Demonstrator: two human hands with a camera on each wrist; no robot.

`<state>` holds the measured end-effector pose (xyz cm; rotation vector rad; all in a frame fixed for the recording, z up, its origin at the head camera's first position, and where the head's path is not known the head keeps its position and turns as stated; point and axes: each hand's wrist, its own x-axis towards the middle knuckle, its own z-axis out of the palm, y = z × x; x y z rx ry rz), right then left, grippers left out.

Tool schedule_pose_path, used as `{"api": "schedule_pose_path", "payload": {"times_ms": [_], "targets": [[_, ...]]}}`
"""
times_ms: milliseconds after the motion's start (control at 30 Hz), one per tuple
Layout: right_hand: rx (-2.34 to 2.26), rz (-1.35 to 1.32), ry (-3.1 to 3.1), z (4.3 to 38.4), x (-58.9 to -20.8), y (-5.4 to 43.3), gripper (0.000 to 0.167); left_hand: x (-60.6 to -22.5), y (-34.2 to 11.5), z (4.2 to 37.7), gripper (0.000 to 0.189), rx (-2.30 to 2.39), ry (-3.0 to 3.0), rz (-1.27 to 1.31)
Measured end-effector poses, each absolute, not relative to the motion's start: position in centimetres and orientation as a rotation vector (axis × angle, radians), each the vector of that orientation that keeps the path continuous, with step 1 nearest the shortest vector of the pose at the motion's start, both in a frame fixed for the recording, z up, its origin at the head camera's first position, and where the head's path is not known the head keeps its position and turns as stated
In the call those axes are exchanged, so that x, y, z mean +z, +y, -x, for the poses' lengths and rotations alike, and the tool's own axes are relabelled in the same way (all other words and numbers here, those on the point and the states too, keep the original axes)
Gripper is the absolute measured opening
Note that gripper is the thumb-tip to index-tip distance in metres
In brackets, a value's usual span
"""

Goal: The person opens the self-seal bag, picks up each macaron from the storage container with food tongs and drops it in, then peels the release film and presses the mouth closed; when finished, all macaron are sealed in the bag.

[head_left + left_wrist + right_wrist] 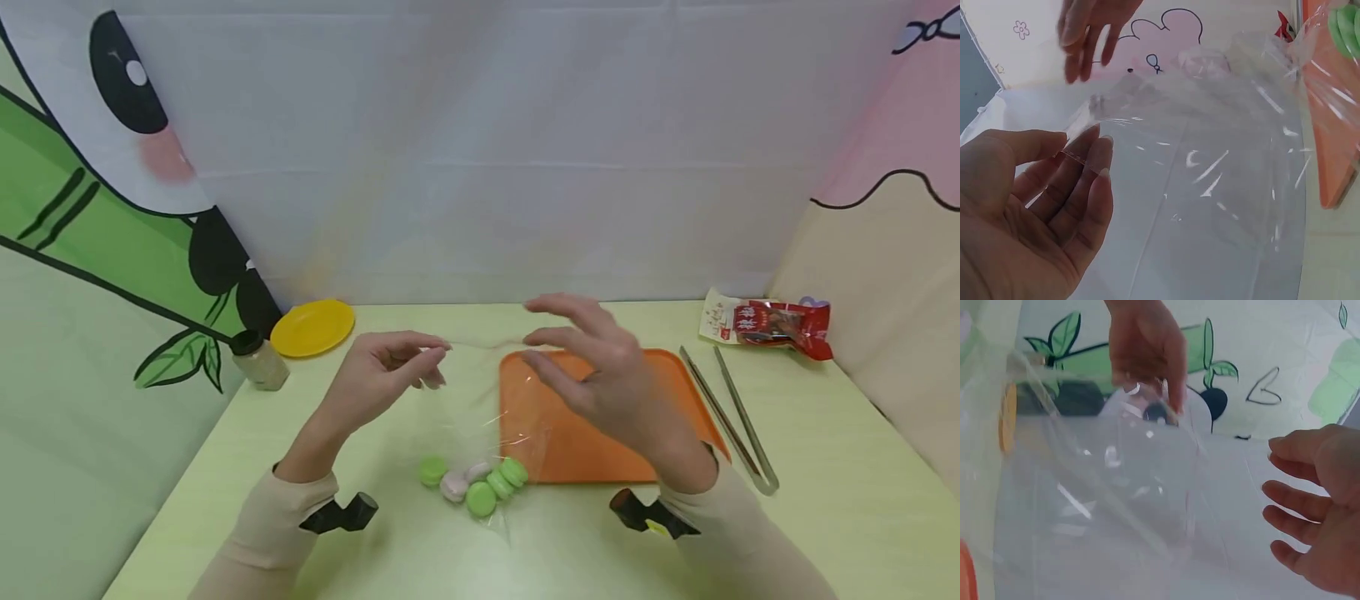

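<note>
My left hand (375, 379) pinches the top edge of a clear plastic bag (468, 408) between thumb and fingers. Several macarons (482, 498), green and pale lilac, lie gathered in the bag's lower end. In the left wrist view the bag's thin film (1210, 175) spreads out from my pinching fingers. On the other side my right hand (611, 371) is held up with its fingers apart and bent slightly. The right wrist view shows a gap between these fingertips and the bag's edge, and nothing lies in that hand.
An orange tray (592, 450) lies behind the bag and right forearm. Metal tongs (738, 425) are right of it, with a red-and-white snack packet (772, 323) farther back. At back left are a yellow plate (312, 328) and a dark-lidded jar (260, 362).
</note>
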<state>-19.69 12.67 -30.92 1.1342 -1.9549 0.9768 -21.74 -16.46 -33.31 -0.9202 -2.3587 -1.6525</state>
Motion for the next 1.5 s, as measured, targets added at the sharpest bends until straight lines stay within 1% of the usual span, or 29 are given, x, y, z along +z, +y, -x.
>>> {"api": "schedule_pose_path", "payload": {"times_ms": [133, 300, 433, 667, 833, 967, 1233, 1500], "targets": [[0.941, -1.271, -1.834, 20.0, -31.7, 9.0, 0.02, -33.6, -15.8, 21.6, 0.018, -1.676, -2.348, 0.979], [0.915, -1.287, -1.802, 21.3, -33.1, 7.1, 0.027, -33.8, -15.4, 21.4, 0.02, -1.677, -2.321, 1.079], [0.922, -1.291, -1.744, 22.0, -33.7, 6.9, 0.03, -33.7, -15.3, 21.1, 0.019, -1.65, -2.328, 1.122], [0.916, -1.314, -1.73, 22.2, -33.7, 6.9, 0.02, -33.4, -15.0, 20.8, 0.02, -1.601, -2.333, 1.224], [0.855, -1.333, -1.746, 21.9, -33.7, 6.8, 0.023, -33.4, -14.9, 20.6, 0.02, -1.59, -2.335, 1.271], [0.833, -1.335, -1.755, 21.8, -33.8, 6.8, 0.021, -33.5, -14.8, 20.5, 0.023, -1.587, -2.356, 1.308], [0.784, -1.282, -1.82, 21.5, -33.6, 7.2, 0.025, -33.3, -14.6, 20.4, 0.026, -1.551, -2.423, 1.251], [0.754, -1.299, -1.753, 21.3, -33.4, 7.2, 0.024, -33.2, -14.6, 20.3, 0.027, -1.53, -2.392, 1.256]]}}
